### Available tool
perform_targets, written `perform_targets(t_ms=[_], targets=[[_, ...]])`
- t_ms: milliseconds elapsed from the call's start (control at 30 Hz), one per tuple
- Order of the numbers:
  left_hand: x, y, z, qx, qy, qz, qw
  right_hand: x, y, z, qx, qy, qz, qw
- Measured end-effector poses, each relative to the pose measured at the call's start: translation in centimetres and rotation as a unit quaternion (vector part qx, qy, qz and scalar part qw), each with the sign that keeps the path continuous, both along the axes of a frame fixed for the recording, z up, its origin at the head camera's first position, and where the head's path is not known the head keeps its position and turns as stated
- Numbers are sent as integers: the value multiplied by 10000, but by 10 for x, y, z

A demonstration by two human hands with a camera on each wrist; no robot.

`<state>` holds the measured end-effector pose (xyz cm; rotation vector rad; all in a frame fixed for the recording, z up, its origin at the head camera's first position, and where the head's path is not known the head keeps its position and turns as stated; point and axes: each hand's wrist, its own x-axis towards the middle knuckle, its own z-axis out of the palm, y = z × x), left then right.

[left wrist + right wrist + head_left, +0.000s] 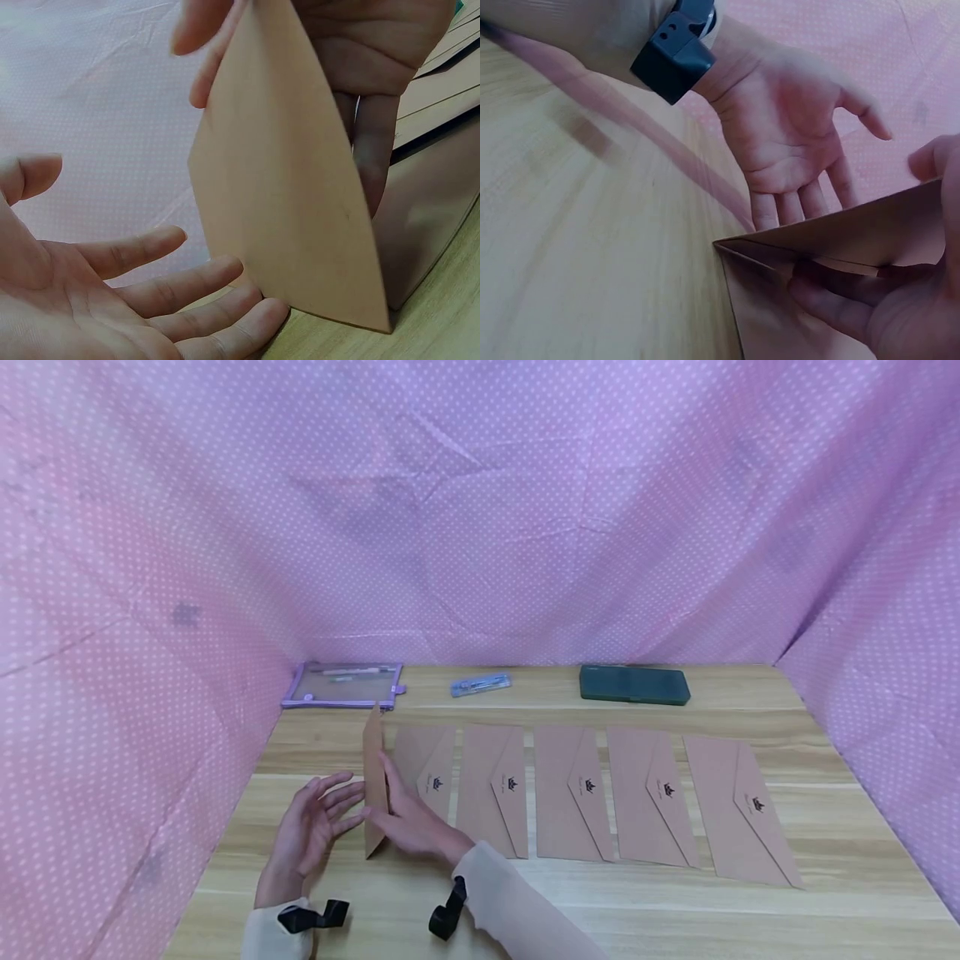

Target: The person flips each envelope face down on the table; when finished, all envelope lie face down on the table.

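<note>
A brown kraft envelope (374, 785) stands on its edge at the left end of the row, bent slightly in the left wrist view. My right hand (416, 818) grips it from the right, with fingers on both of its faces. In the right wrist view, some of those fingers (832, 300) lie against the near side of the paper. My left hand (309, 831) is palm up on the left, its fingers extended. Its fingertips (266, 307) are at the envelope's lower edge; whether they press on it I cannot tell.
Several matching envelopes (491, 793) with crown prints lie in a row to the right. Behind them are a purple-edged mesh pouch (341, 702) with pens, a small clear blue packet (481, 684) and a dark green case (634, 685). Pink dotted cloth (480, 527) surrounds the wooden table (585, 910).
</note>
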<state>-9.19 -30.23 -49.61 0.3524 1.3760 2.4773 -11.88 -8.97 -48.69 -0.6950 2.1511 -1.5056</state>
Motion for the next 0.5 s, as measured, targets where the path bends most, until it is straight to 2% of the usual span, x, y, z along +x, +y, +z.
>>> perform_targets(t_ms=[167, 300, 400, 500], targets=[[0, 0, -2, 42, 55, -52, 10000, -1, 2, 3, -192, -307, -146, 9992], [1, 0, -2, -119, -27, 90, 9999, -3, 5, 4, -299, -537, -218, 9979], [3, 2, -1, -638, -204, 428, 9968, -4, 7, 3, -385, -712, -293, 9963], [4, 4, -1, -1243, -380, 789, 9884, -4, 8, 0, -471, -835, -403, 9946]])
